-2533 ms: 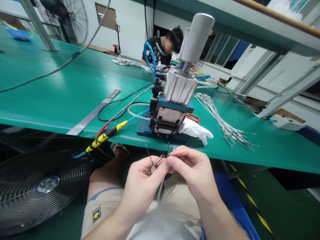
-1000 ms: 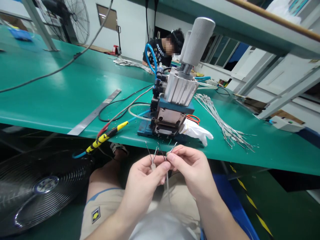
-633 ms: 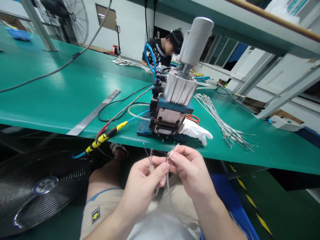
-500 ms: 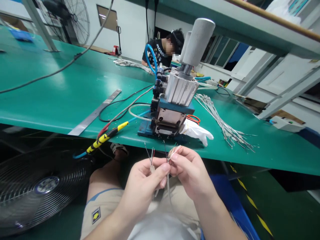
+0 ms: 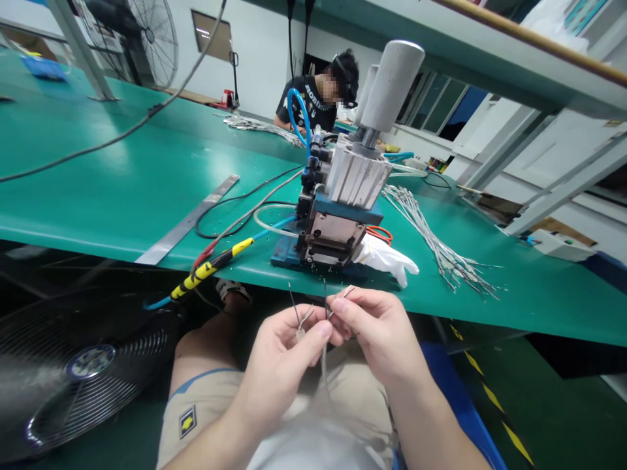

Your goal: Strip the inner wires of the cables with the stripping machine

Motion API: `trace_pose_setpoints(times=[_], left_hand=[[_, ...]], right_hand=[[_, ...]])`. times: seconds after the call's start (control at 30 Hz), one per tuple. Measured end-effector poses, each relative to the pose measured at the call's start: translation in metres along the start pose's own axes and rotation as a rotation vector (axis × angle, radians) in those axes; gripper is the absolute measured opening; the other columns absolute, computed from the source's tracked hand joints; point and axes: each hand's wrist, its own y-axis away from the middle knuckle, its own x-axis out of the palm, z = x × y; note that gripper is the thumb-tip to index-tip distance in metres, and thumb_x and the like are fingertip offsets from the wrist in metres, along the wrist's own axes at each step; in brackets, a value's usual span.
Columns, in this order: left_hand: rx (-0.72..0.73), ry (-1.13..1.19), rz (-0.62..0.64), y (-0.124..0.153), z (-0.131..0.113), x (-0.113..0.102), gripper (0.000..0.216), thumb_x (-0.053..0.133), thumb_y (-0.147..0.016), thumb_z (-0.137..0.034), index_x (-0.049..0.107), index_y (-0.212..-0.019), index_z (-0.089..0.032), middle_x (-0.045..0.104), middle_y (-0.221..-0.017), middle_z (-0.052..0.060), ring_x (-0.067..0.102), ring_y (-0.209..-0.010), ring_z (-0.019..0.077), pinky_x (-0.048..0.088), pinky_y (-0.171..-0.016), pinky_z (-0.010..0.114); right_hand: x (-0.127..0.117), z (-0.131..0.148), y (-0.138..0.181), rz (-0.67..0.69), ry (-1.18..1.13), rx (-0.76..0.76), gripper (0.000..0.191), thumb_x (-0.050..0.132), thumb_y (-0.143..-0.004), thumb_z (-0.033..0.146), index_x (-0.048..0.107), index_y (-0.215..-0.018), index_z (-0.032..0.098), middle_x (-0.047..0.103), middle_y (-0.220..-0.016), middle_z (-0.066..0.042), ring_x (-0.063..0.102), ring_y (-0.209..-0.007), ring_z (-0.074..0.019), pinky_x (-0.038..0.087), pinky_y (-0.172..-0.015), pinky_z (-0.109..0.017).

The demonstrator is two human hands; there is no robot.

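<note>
Head view: grey cable (image 5: pixel 324 369) sits between the two hands, over the person's lap, just short of the workbench (image 5: pixel 73 196) near edge. Its long axis runs from the fingertips down toward the body; a dark core (image 5: pixel 325 294) points away, toward that edge. Right hand (image 5: pixel 379 326) is narrow, thumb and forefinger pinched on light cores (image 5: pixel 347 292) at the cable's upper end. Left hand (image 5: pixel 287 359) is also narrow, closed on a pale cable end (image 5: pixel 300 334) with its own cores fanned out above. Left thumb tip overlaps the grey cable; contact there cannot be told. Right hand judged the nearer to the grey cable's cores. Beyond the fingertips, on the bench by the near edge, stands a press-like machine (image 5: pixel 336 225); a white glove (image 5: pixel 389 258) lies just right of its base. Bundle of cables (image 5: pixel 431 235) lies farther right; at left a metal ruler (image 5: pixel 189 219) reaches the near edge. Writing: co-worker's dark shirt (image 5: pixel 318 108), past the bench, carries light letters, perhaps "ROB", remainder not legible. Fan badge (image 5: pixel 91 361), below left of the near edge: unreadable. Shorts patch (image 5: pixel 187 422): yellow emblem, no legible text.
</note>
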Motion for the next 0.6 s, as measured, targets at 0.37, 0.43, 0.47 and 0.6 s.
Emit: trace_pose_setpoints(times=[0.37, 0.43, 0.47, 0.6], left_hand=[[0.023, -0.034, -0.049, -0.0045, -0.0041, 0.0067, 0.030, 0.072, -0.088, -0.034, 0.067, -0.065, -0.016, 0.069, -0.068, 0.004, 0.058, -0.064, 0.0119, 0.042, -0.056, 0.019], [0.021, -0.043, -0.047, -0.0036, -0.0038, 0.0054, 0.029, 0.071, -0.088, -0.033, 0.068, -0.065, -0.016, 0.070, -0.070, 0.004, 0.056, -0.062, 0.0109, 0.043, -0.057, 0.018], [0.020, -0.048, -0.044, -0.0033, -0.0035, 0.0049, 0.028, 0.071, -0.088, -0.033, 0.069, -0.066, -0.016, 0.070, -0.071, 0.004, 0.055, -0.060, 0.0100, 0.043, -0.058, 0.018], [0.033, -0.050, -0.040, -0.0044, -0.0031, 0.0044, 0.024, 0.069, -0.090, -0.032, 0.071, -0.072, -0.017, 0.070, -0.069, 0.002, 0.048, -0.052, 0.0068, 0.047, -0.063, 0.019]], right_hand=[[-0.0026, -0.0006, -0.0011, -0.060, 0.026, 0.036, 0.010, 0.085, -0.074, 0.024, 0.080, -0.068, 0.018, 0.063, -0.057, 0.000, 0.049, -0.046, -0.0088, 0.041, -0.045, -0.022], [-0.0027, -0.0011, -0.0018, -0.062, 0.028, 0.032, 0.010, 0.085, -0.075, 0.023, 0.080, -0.068, 0.018, 0.064, -0.056, 0.000, 0.049, -0.046, -0.0083, 0.041, -0.046, -0.021], [-0.0026, -0.0009, -0.0022, -0.060, 0.027, 0.033, 0.010, 0.085, -0.075, 0.023, 0.080, -0.069, 0.018, 0.064, -0.056, 0.000, 0.050, -0.046, -0.0082, 0.041, -0.046, -0.021], [-0.0011, 0.0037, -0.0043, -0.030, 0.041, 0.047, 0.014, 0.084, -0.075, 0.025, 0.078, -0.066, 0.017, 0.063, -0.055, 0.000, 0.050, -0.046, -0.0087, 0.040, -0.045, -0.021]])
